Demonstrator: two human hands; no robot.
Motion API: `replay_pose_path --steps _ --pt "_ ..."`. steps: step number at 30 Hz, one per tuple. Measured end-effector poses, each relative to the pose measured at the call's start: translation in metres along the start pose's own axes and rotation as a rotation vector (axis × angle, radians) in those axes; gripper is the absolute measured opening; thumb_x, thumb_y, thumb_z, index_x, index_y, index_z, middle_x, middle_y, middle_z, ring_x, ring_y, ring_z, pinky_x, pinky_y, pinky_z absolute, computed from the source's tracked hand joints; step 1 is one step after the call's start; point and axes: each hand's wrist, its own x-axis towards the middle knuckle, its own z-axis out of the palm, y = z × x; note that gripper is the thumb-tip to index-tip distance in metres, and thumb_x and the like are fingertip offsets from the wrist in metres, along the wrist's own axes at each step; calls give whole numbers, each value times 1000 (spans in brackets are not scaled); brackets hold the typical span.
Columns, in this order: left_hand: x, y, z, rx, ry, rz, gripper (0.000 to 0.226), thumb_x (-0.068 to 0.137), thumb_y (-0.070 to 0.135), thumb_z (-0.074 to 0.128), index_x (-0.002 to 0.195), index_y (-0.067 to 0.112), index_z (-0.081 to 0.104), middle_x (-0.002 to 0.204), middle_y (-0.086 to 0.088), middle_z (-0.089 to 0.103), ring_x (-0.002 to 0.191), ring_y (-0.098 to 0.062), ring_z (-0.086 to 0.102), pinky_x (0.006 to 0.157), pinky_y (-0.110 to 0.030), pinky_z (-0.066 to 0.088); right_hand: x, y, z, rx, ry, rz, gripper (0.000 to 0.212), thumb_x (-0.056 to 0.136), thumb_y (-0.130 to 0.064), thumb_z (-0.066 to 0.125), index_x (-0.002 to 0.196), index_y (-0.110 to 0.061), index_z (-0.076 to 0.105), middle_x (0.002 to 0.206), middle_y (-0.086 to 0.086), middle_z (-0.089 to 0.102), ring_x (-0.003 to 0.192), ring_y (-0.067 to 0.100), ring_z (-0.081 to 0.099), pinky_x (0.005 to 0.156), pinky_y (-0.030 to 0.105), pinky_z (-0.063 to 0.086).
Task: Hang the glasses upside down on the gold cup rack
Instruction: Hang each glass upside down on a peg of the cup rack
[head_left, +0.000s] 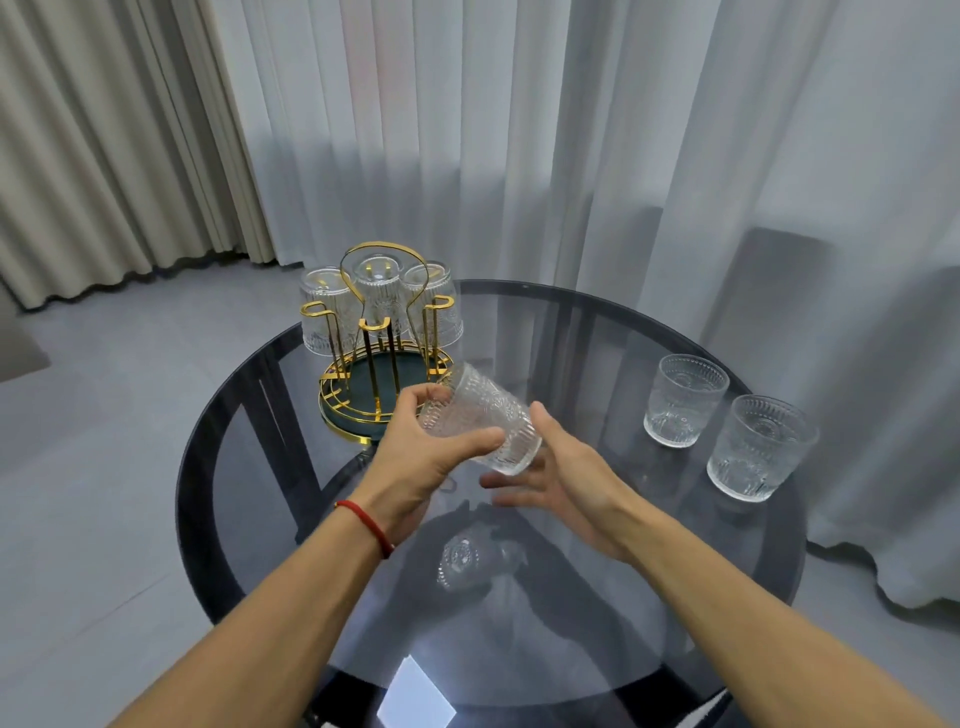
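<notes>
The left hand (415, 457) holds an embossed glass tumbler (480, 421) in the air over the middle of the round smoked-glass table (597, 597), just near of the gold cup rack (382, 343); the thumb lies across the near side of the wall and the fingers curl round the far side, so the tumbler is clamped by its body and lies tilted, its wider mouth toward the right and near; the right hand (561, 478) is beside and slightly below it, fingers spread and slack, gripping nothing, though whether a fingertip touches the rim I cannot tell.

Three tumblers already hang mouth-down on the far prongs of the rack at the far left of the table; three near prongs look bare; two more tumblers (727, 423) stand upright at the right side, close together.

The tumbler is probably thick pressed glass: rigid, fairly weighty for its size, and breakable if knocked on the metal or dropped on the glass top; the ribbed and flowered relief should give the fingers some purchase, yet the glass would be slick under a loose hold; the sound place to grip is round the body near the base, leaving the mouth free, so a prong can enter as it is turned over and lowered gently.
</notes>
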Motion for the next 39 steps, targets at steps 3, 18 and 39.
replay_pose_path --steps 3,18,39 --pt "6 -2 -12 183 -56 7 88 51 39 98 123 34 47 128 -6 63 115 -24 64 100 -46 53 6 -1 12 127 30 -9 42 103 -50 53 126 -19 68 122 11 76 109 35 75 86 44 63" --pt "33 -33 -62 1205 -113 76 85 86 42 71 155 28 23 166 -3 16 153 -24 7 122 -51 21 41 -127 97 -568 365 -738 66 77 -54 81 136 -39 54 123 -14 64 116 9 62 96 31 54" --pt "29 -29 -58 1336 -77 108 71 88 34 64 150 22 31 156 -1 31 146 -22 23 110 -55 39 147 -110 177 -1215 390 -623 75 79 -58 72 134 -10 56 125 12 68 112 33 65 90 49 57"
